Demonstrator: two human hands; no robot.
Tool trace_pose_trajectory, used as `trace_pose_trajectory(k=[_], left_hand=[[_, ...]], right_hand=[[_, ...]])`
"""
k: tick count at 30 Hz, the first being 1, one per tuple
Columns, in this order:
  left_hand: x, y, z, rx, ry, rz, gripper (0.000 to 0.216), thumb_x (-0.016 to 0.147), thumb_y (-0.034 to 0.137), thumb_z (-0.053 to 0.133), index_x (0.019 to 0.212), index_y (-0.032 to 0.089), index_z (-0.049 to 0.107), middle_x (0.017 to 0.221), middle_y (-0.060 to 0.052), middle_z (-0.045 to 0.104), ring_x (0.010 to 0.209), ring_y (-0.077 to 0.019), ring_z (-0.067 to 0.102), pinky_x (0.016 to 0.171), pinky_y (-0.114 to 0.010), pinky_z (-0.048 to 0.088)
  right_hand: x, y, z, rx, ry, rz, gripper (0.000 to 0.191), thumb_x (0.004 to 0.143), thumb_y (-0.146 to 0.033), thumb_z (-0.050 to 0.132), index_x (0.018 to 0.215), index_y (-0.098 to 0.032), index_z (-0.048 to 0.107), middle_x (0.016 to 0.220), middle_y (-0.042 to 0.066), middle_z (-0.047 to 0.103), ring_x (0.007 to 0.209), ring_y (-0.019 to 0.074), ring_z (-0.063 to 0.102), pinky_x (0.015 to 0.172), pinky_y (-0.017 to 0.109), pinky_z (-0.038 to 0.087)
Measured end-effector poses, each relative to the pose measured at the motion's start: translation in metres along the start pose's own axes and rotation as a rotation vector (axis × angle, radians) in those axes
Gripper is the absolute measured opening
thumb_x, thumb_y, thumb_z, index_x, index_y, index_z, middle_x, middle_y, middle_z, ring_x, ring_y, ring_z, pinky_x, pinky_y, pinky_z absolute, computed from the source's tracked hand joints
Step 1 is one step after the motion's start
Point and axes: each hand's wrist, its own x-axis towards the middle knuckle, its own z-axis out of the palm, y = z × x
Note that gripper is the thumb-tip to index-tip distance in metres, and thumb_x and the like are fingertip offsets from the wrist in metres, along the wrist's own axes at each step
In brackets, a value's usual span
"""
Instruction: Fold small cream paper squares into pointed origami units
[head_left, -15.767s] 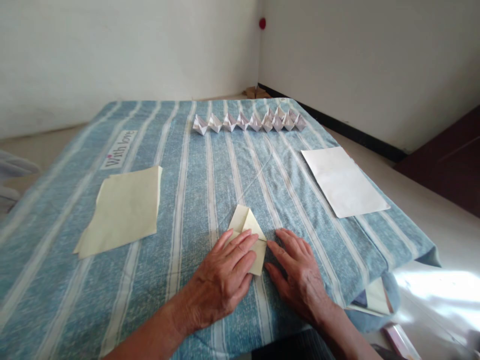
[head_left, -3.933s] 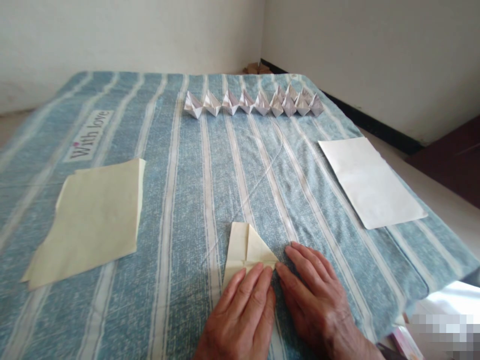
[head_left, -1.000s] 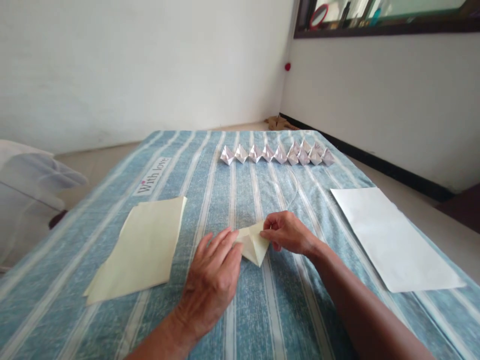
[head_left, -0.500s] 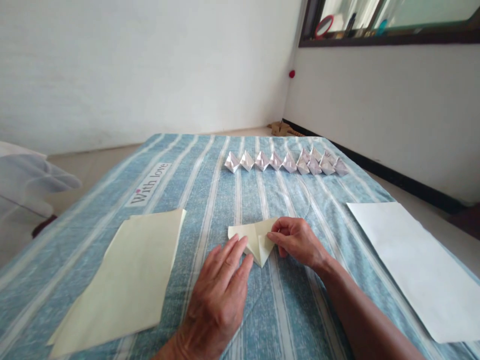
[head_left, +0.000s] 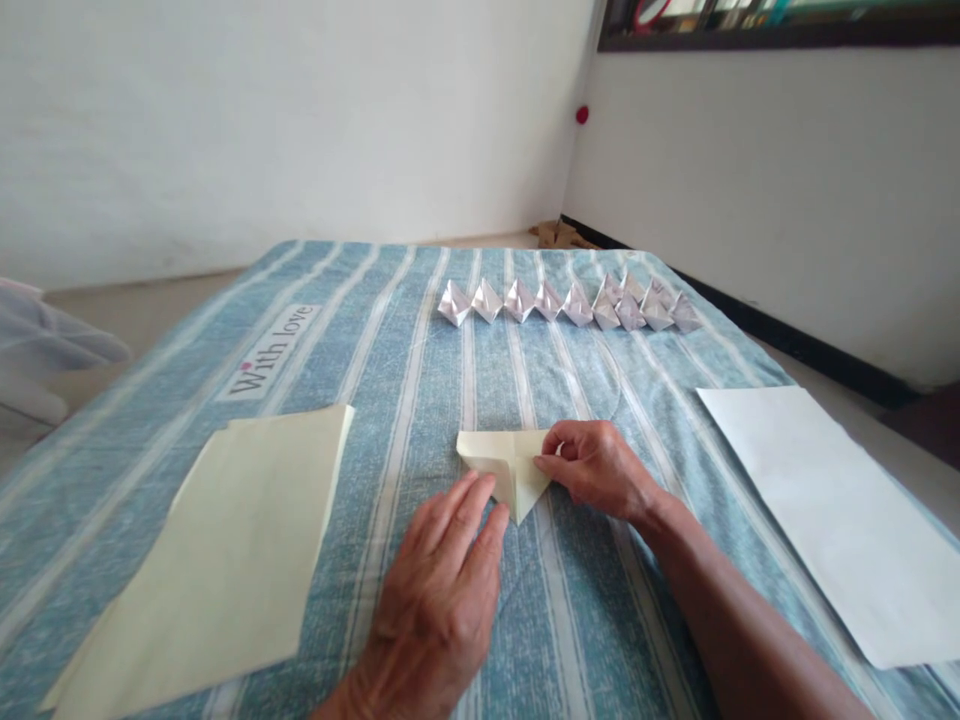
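A small folded piece of pale yellow paper (head_left: 517, 470) lies on the striped cloth, its pointed end toward me and a crease down its middle. My left hand (head_left: 446, 580) rests flat at the paper's lower left side, fingers stretched out, fingertips touching it. With thumb and index finger, my right hand (head_left: 592, 465) pinches the paper's right side; the remaining fingers are curled in. The left flap of the paper stands slightly raised, and its right corner is partly hidden behind my right hand.
Pale yellow sheets (head_left: 217, 560) are stacked on the left, white sheets (head_left: 832, 520) on the right. Several folded paper boats (head_left: 517, 300) stand in a row toward the table's far edge (head_left: 375, 246). A "With love" print (head_left: 266, 360) shows on the cloth at left.
The left flap of the folded paper now stands up more, while the right side looks flatter. Both hands keep their hold. The camera view has tilted down slightly.
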Motion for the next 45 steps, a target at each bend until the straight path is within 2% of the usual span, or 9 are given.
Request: trace_pose_trajectory(k=[7,11,13,15,17,21,28,35,45], left_hand=[[0.001,-0.001,0.005,0.025,-0.067,-0.023,0.03,0.093,0.009,0.04,0.11,0.01,0.065,0.122,-0.014,0.068,0.114,-0.0315,0.061,0.087,-0.054,0.054],[0.0,0.001,0.004,0.037,-0.061,-0.026,0.03,0.093,0.01,0.04,0.109,0.011,0.066,0.122,-0.014,0.068,0.115,-0.0313,0.062,0.089,-0.054,0.053],[0.001,0.001,0.004,0.038,-0.059,-0.03,0.03,0.093,0.01,0.04,0.109,0.011,0.066,0.121,-0.014,0.069,0.115,-0.0309,0.062,0.09,-0.053,0.052],[0.001,0.001,0.004,0.033,-0.057,-0.032,0.03,0.093,0.01,0.04,0.108,0.011,0.066,0.119,-0.014,0.07,0.114,-0.0303,0.063,0.089,-0.053,0.052],[0.002,0.001,0.004,0.024,-0.062,-0.034,0.029,0.093,0.011,0.04,0.107,0.011,0.066,0.117,-0.014,0.07,0.113,-0.0301,0.063,0.088,-0.052,0.053],[0.002,0.001,0.005,0.016,-0.076,-0.036,0.03,0.093,0.011,0.039,0.108,0.011,0.065,0.118,-0.014,0.07,0.112,-0.0308,0.064,0.087,-0.054,0.053],[0.001,-0.001,0.002,0.036,-0.093,-0.016,0.031,0.093,0.01,0.039,0.108,0.013,0.066,0.118,-0.016,0.07,0.111,-0.0314,0.064,0.086,-0.053,0.055],[0.002,-0.001,0.004,0.022,-0.081,-0.008,0.033,0.092,0.01,0.038,0.107,0.013,0.067,0.116,-0.017,0.07,0.109,-0.0324,0.065,0.083,-0.054,0.057],[0.0,-0.001,0.002,-0.004,-0.099,-0.016,0.033,0.092,0.008,0.039,0.106,0.013,0.068,0.118,-0.019,0.068,0.112,-0.0343,0.063,0.084,-0.057,0.056]], right_hand=[[-0.002,0.003,0.003,-0.025,0.221,-0.186,0.004,0.078,-0.015,0.063,0.076,-0.018,0.062,0.042,-0.011,0.036,0.038,0.0053,0.032,0.043,0.021,0.026],[-0.006,-0.005,0.009,0.04,0.457,-0.396,0.007,0.082,-0.021,0.063,0.075,-0.018,0.063,0.051,-0.006,0.053,0.043,0.0067,0.044,0.046,0.021,0.035],[-0.007,-0.008,0.013,0.019,0.424,-0.501,0.007,0.083,-0.019,0.062,0.076,-0.018,0.064,0.062,-0.002,0.061,0.053,0.0084,0.053,0.052,0.022,0.04],[-0.006,-0.007,0.016,-0.011,0.275,-0.548,0.011,0.085,-0.017,0.058,0.077,-0.017,0.065,0.065,-0.001,0.061,0.058,0.0097,0.054,0.056,0.023,0.041],[-0.003,-0.001,0.019,-0.007,0.175,-0.535,0.013,0.085,-0.015,0.057,0.075,-0.017,0.066,0.063,-0.002,0.059,0.056,0.0094,0.051,0.055,0.023,0.04],[0.001,0.012,0.021,0.152,0.127,-0.432,0.009,0.082,-0.014,0.061,0.076,-0.017,0.066,0.065,-0.003,0.059,0.057,0.0083,0.05,0.054,0.021,0.038],[0.002,0.014,0.021,0.169,0.152,-0.388,0.006,0.082,-0.016,0.063,0.077,-0.017,0.066,0.064,-0.003,0.057,0.058,0.0096,0.051,0.056,0.024,0.041],[0.002,0.018,0.019,-0.082,0.191,-0.459,0.007,0.08,-0.02,0.07,0.086,-0.017,0.068,0.092,0.006,0.065,0.082,0.018,0.061,0.073,0.033,0.05],[0.003,0.022,0.019,-0.165,0.209,-0.469,0.01,0.08,-0.021,0.071,0.089,-0.02,0.07,0.105,0.008,0.064,0.096,0.0213,0.061,0.085,0.039,0.052]])
